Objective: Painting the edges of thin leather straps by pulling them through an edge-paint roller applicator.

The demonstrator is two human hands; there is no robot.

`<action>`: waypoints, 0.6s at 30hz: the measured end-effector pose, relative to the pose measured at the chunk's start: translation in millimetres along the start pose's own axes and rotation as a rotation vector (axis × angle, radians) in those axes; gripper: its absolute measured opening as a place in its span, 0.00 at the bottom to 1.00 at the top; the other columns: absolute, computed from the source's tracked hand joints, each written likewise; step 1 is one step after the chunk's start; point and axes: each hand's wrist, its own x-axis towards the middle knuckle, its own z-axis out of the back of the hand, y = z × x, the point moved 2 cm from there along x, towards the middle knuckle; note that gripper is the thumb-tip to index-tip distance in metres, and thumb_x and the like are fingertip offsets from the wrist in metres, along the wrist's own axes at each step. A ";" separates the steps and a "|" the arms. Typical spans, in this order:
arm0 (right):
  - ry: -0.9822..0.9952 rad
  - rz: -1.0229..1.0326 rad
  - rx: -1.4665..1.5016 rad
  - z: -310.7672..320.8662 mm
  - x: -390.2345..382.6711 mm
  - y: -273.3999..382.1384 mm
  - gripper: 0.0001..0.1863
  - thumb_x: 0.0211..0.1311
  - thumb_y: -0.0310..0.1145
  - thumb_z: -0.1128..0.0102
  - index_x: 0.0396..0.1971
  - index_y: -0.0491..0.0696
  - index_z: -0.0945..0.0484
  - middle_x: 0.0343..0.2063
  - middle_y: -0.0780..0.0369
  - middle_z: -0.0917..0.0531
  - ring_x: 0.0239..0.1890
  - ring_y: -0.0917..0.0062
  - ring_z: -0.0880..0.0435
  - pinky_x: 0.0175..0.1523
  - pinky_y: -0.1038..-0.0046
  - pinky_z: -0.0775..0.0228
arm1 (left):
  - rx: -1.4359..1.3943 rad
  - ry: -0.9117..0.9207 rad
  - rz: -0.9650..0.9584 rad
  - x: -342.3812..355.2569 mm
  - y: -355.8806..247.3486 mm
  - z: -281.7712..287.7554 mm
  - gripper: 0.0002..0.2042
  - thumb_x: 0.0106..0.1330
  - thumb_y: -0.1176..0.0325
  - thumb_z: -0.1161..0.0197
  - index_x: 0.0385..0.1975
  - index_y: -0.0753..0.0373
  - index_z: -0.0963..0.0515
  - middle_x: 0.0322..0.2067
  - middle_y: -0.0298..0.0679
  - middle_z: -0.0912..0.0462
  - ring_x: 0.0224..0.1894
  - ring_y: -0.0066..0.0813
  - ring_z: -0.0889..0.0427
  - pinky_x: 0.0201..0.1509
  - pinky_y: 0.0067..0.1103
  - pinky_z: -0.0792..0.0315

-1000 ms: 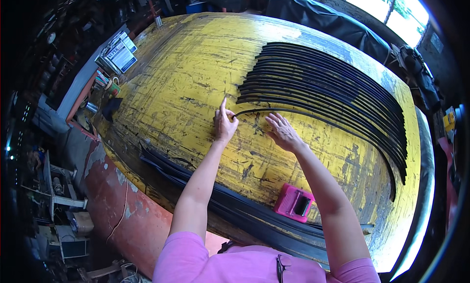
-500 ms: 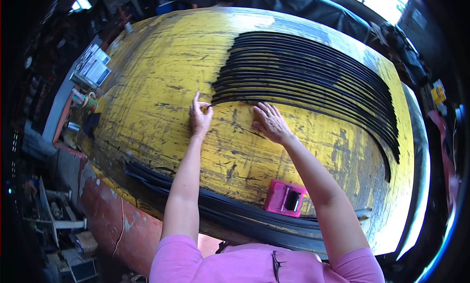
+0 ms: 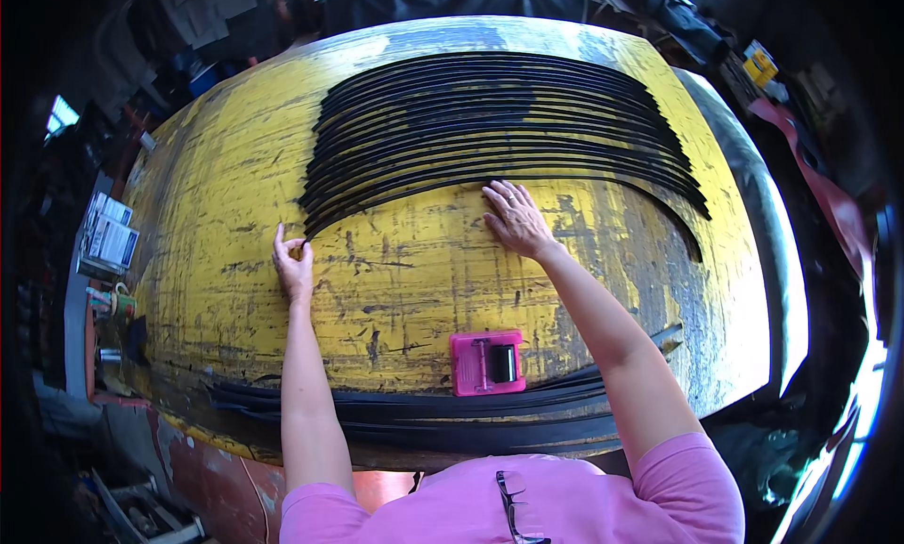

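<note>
Head view: the left hand (image 3: 296,264) has its thumb and a finger closed in a pinch on the left end of the near strip (image 3: 686,229), a thin black one. From that pinch the strip goes away to the right, along the near side of a row of black strips (image 3: 508,92). Its other end is well to the right of the pinch, and there it sits a bit apart from the row. The right hand (image 3: 518,221) is to the right of the pinch, open and flat, with its fingertips at the strip's edge. I can't tell how hard it presses. One hand pinches the very end, maybe so it can't slip, and the other may be keeping the middle still. The row lies past the pinch and to its right, side by side on the yellow table (image 3: 217,261), perhaps so the strips don't get in a tangle. Closer to the person than the pinch, a pile of long black bands (image 3: 395,422) lies along the near edge. A pink box (image 3: 468,365) sits just by that pile, right of the pinch, maybe to be out of the way.
</note>
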 end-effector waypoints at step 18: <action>-0.411 -0.276 -0.037 106.7 -114.9 -129.3 0.21 0.51 0.33 0.41 0.45 0.46 0.33 0.41 0.52 0.27 0.47 0.59 0.30 0.53 0.62 0.38 | -0.103 0.005 -0.059 3.9 7.1 -3.0 0.29 0.56 0.76 0.40 0.60 0.56 0.39 0.32 0.36 0.24 0.34 0.25 0.27 0.41 0.21 0.32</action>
